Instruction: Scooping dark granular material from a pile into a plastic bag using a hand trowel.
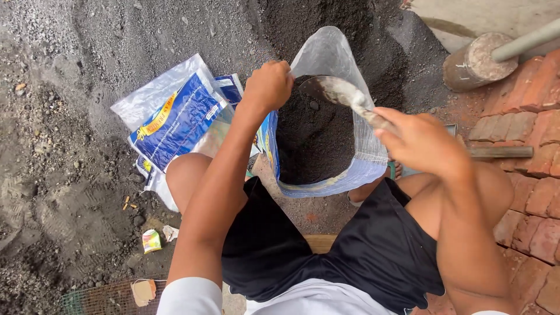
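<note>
Beside dark soil point(326, 23), we grip the plastic bag point(326, 58) rim in our closed left hand point(269, 84) while our right hand point(421, 143), clamped on the trowel point(341, 92), tips soil in; next, reload without spilling

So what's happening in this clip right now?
A seated person is working over a clear plastic bag that is partly full of dark soil. The left hand grips the bag's rim and holds it open, while the right hand holds a trowel with its blade over the opening. A heap of the same dark soil lies behind the bag, flat empty bags lie on the ground to the left, and bricks sit to the right.
</note>
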